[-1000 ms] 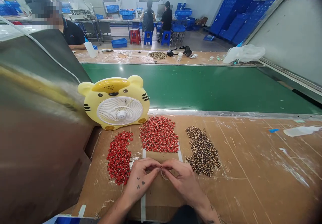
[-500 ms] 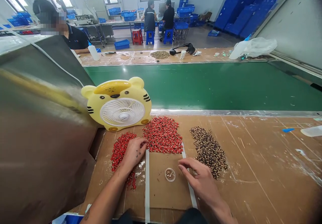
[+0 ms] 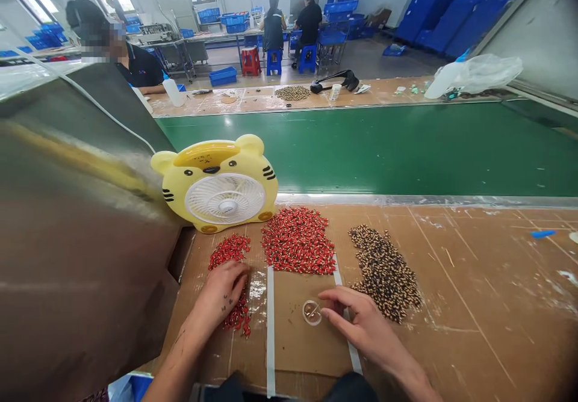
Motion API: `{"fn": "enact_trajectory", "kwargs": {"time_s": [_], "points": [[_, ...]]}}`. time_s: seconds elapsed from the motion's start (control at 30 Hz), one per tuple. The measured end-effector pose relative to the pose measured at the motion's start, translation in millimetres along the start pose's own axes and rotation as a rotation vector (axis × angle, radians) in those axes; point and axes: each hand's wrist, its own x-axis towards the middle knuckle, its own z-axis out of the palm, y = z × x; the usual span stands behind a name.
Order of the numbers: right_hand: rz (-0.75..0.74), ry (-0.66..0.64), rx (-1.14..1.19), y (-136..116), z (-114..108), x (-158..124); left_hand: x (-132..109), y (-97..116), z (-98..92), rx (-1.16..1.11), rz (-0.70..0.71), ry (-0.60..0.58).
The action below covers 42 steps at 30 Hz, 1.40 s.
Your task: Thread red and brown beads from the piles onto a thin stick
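Hands well apart; left hand (image 3: 223, 290) lies curled on a loose heap of small red beads (image 3: 230, 250), any grip hidden; right hand (image 3: 359, 321), fingers extended and empty, sits just beside a small round clear plastic dish (image 3: 311, 312) on brown cardboard sheeting (image 3: 469, 281); beyond lie a larger red bead heap (image 3: 298, 241) and a speckled black-and-tan bead heap (image 3: 383, 272); farther, a yellow tiger-shaped plastic fan (image 3: 215, 185) and a green conveyor belt (image 3: 383, 149).

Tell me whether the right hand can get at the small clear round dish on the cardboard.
Yes, it looks so: the right hand sits beside the small clear round dish, and nothing lies between them on the brown cardboard.
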Motion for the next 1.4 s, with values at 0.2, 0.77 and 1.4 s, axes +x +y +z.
{"fn": "enact_trajectory", "kwargs": {"time_s": [0.2, 0.77, 1.4], "points": [[0.0, -0.045, 0.0, -7, 6, 8, -18, 9, -4.5, 0.162, -0.033, -0.144], [-0.008, -0.015, 0.011, -7, 6, 6, -10, 15, 6.7, 0.281, -0.037, -0.252], [-0.061, 0.02, -0.013, -5, 3, 3, -10, 24, 5.6, 0.267, -0.035, -0.173]]}}
